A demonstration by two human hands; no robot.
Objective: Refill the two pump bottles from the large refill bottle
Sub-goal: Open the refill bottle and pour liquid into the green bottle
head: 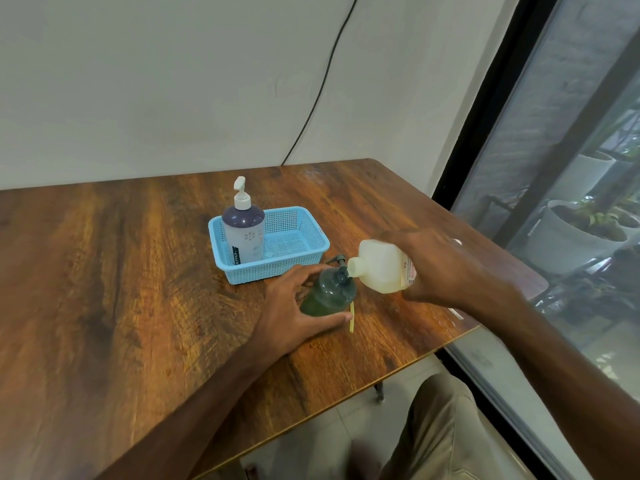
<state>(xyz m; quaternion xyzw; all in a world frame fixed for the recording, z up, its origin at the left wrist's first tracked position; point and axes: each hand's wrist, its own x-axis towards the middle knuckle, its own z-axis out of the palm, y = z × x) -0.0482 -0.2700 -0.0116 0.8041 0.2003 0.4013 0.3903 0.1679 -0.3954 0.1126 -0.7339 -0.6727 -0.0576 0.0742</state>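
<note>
A dark green pump bottle (330, 291) stands on the wooden table (121, 289), and my left hand (294, 313) holds it round its lower body. My right hand (446, 268) grips the large whitish refill bottle (379, 266), tipped sideways with its open neck at the green bottle's mouth. A black pump head (336, 260) lies just behind the green bottle. A yellowish tube (352, 317) lies on the table beside it. The second pump bottle (243, 233), pale with a dark top part and a white pump, stands upright in the blue basket (304, 252).
The table's right edge runs close to my right arm, with a dark-framed window beyond it. A black cable hangs down the wall behind the table. A small white object (456, 313) lies near the table edge under my right wrist.
</note>
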